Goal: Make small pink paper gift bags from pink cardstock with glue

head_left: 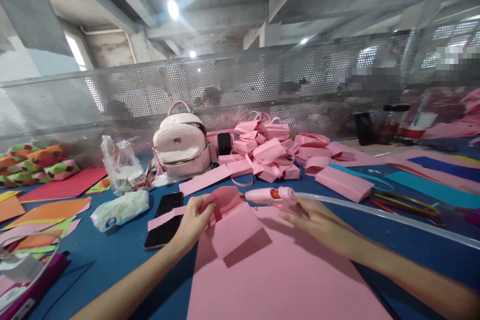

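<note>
Folded pink paper piece (228, 220) sits at the near centre of the table (112, 260), on top of a big pink sheet (285, 275). Left hand (195, 220) pinches its raised flap, fingers closed on the paper edge. Right hand (318, 220) is wrapped around a pink glue gun (272, 196), fingers closed on the grip, nozzle pointing left at the flap and very near it. A clear glue stick (375, 212) trails out the back of the gun to the right.

Risks, as I read it: the nozzle is close to the left fingertips, so a slip could mean a burn. Glue could drip onto the big sheet below and bond the piece to it. The black phone (165, 220) lies just left of the piece, within reach of drips.

Behind: a pile of finished pink bags (270, 152), a pink backpack (181, 145), coloured sheets either side.
</note>
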A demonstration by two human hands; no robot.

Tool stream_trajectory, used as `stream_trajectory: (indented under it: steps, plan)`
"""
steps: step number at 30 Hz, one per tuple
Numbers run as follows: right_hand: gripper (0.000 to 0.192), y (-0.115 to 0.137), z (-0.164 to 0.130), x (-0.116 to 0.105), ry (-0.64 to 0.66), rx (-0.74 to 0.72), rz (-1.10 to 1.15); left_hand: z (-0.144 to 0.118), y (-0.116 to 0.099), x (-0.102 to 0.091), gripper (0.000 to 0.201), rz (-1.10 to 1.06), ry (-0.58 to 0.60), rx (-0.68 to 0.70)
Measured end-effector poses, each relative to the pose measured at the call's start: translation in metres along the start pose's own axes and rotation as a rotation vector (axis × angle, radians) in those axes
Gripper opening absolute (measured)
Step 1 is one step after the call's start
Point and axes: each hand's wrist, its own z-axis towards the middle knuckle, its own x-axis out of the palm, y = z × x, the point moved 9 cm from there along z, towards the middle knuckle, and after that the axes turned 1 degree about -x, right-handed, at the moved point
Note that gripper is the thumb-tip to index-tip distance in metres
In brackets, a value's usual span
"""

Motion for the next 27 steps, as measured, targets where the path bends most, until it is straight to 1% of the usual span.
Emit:
stream_trajectory:
  steps: [4,9,11,14,16,18,20,22,24,27]
  plan:
    - [0.05,-0.007,-0.001,-0.003,-0.012,0.009,-0.013,0.0,-0.001,0.002,0.032,-0.025,0.013,-0.007]
    - [0.048,-0.012,-0.002,-0.005,-0.028,0.012,-0.026,-0.001,-0.003,0.004,0.035,-0.035,0.019,-0.013]
    - [0.048,-0.007,-0.001,-0.004,-0.009,0.013,-0.033,-0.001,-0.004,0.004,0.035,-0.038,0.02,-0.018]
    - [0.051,0.007,0.0,0.0,0.054,0.007,-0.04,-0.001,-0.005,0.003,0.035,-0.042,0.021,-0.022]
    - [0.052,0.017,0.001,0.003,0.096,-0.007,-0.022,-0.001,-0.005,0.003,0.036,-0.044,0.023,-0.023]
    - [0.052,0.022,0.001,0.005,0.122,-0.018,0.011,-0.001,-0.005,0.003,0.036,-0.043,0.024,-0.023]
    - [0.054,0.017,0.001,0.004,0.105,-0.001,0.03,-0.001,-0.005,0.003,0.036,-0.04,0.026,-0.024]
    - [0.057,0.007,0.0,-0.001,0.047,0.034,0.014,-0.002,-0.006,0.003,0.035,-0.037,0.025,-0.025]
    - [0.056,-0.004,-0.001,-0.004,0.017,0.06,-0.023,-0.002,-0.007,0.003,0.034,-0.034,0.027,-0.025]
    - [0.053,-0.009,-0.002,-0.004,0.01,0.037,-0.055,-0.002,-0.009,0.004,0.033,-0.034,0.028,-0.024]
